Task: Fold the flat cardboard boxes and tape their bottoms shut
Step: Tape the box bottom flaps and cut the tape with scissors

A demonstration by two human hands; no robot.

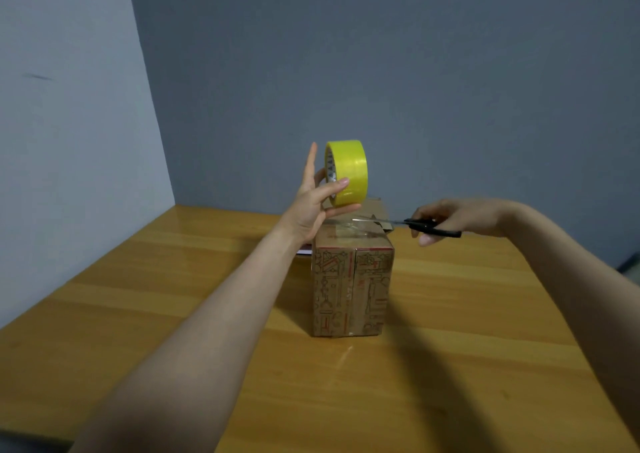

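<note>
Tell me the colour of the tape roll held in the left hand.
Yellow; the tape roll shows it best in the head view.

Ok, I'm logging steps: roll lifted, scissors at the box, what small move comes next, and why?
Probably close the scissors to cut: the left hand holds the yellow roll raised above the box, a clear strip seems to run down to its top, and the right hand has the blades at it.

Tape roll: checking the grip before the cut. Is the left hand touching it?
Touching. The head view shows the left hand holding the tape roll, with fingers curled round its lower edge.
</note>
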